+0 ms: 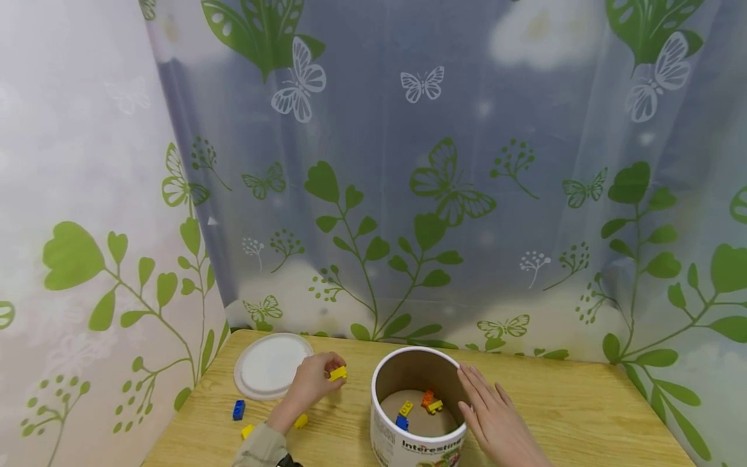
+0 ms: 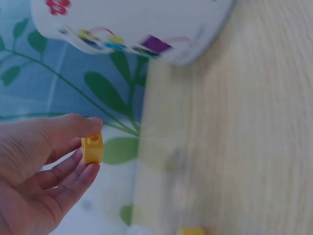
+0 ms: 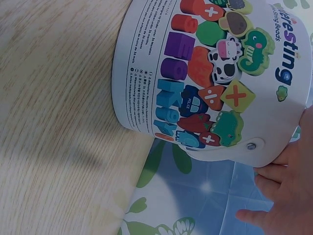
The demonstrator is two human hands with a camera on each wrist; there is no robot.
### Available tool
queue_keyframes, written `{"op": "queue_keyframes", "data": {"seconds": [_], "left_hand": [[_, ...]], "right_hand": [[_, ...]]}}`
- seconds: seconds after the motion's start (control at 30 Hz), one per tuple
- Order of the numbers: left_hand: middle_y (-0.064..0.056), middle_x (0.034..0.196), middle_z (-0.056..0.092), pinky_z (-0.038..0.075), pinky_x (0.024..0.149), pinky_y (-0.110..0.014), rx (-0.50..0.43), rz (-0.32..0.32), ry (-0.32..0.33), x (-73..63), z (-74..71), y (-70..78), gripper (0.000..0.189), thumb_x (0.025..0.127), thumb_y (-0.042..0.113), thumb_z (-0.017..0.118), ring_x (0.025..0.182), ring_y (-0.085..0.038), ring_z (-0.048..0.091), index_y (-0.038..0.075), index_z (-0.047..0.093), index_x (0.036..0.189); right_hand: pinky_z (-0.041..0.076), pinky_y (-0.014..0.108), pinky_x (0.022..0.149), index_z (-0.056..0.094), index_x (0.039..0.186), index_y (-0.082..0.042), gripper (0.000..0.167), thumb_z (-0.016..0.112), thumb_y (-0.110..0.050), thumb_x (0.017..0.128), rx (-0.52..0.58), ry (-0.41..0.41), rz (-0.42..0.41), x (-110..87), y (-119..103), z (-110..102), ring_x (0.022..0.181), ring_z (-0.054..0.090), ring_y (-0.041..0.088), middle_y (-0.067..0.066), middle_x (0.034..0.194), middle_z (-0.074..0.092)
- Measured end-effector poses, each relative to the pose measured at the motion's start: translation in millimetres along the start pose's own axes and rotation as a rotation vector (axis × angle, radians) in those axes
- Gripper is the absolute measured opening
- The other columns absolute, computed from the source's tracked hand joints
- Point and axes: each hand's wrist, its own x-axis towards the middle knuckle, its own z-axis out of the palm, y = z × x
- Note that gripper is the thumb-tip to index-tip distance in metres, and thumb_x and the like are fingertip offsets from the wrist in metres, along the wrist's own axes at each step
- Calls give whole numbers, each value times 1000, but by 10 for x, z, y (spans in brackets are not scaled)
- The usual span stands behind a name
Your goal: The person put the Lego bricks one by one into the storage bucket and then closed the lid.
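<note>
My left hand point(image 1: 313, 384) pinches a yellow toy brick point(image 1: 338, 373) between thumb and fingers, above the table to the left of the bucket. In the left wrist view the same brick point(image 2: 92, 148) shows a stud facing the camera. A white printed bucket point(image 1: 379, 425) stands open at the top. Inside it lie a blue brick point(image 1: 402, 422), yellow bricks point(image 1: 406, 408) and an orange brick point(image 1: 428, 398). With fingers extended, my right hand point(image 1: 496, 418) rests against the bucket's right rim. The right wrist view shows that hand point(image 3: 288, 191) beside the bucket's printed wall point(image 3: 210, 73).
A round white lid point(image 1: 271, 364) lies at the table's back left. Near the left forearm are a blue brick point(image 1: 238, 410) and yellow bricks point(image 1: 301, 421), one partly hidden by the sleeve. A patterned curtain point(image 1: 373, 194) hangs behind the wooden table point(image 1: 560, 402).
</note>
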Motion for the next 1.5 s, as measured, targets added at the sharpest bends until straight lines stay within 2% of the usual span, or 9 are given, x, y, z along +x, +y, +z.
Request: {"op": "queue_keyframes", "data": {"seconds": [0.3, 0.53, 0.73, 0.9, 1.2, 1.5], "left_hand": [[-1, 91, 71, 59, 70, -24, -72, 47, 59, 62, -152, 381, 22, 82, 9, 84, 80, -16, 67, 9, 73, 102], [-1, 98, 71, 60, 76, -24, -115, 67, 58, 82, -234, 657, 26, 84, 10, 83, 90, -19, 68, 8, 73, 107], [-3, 100, 71, 60, 78, -27, -129, 106, 67, 110, -242, 852, 27, 83, 7, 83, 92, -20, 68, 6, 73, 107], [-4, 99, 71, 61, 78, -29, -148, 143, 68, 136, -203, 978, 27, 82, 6, 84, 90, -21, 68, 5, 72, 106], [-7, 100, 71, 62, 77, -34, -174, 212, 12, 234, -64, 1186, 26, 83, 7, 83, 89, -22, 68, 4, 71, 106], [-3, 97, 70, 55, 72, -17, -132, 219, -69, 369, 170, 1358, 23, 84, 11, 83, 84, -12, 66, 8, 73, 104]], "right_hand": [[42, 64, 106, 45, 152, -5, 52, 56, -25, 105, -21, 24, -13, -8, 4, 8, 141, 44, 32, 11, 156, 45], [40, 65, 108, 43, 153, -5, 53, 56, -24, 105, 13, 0, 13, -11, -7, -4, 144, 41, 32, 11, 157, 43], [38, 66, 108, 42, 154, -5, 54, 53, -27, 106, 8, -11, 16, -13, 2, 3, 144, 40, 32, 11, 158, 43], [39, 66, 108, 42, 153, -4, 53, 52, -27, 106, -3, 1, 3, -14, 8, 6, 144, 40, 32, 12, 158, 42], [39, 65, 108, 43, 153, -4, 53, 53, -26, 106, -10, 9, -5, -17, 9, 10, 144, 40, 32, 12, 158, 43], [38, 65, 109, 42, 154, -4, 53, 53, -26, 106, -8, 0, 6, 0, 0, 10, 144, 41, 32, 12, 158, 43]]}}
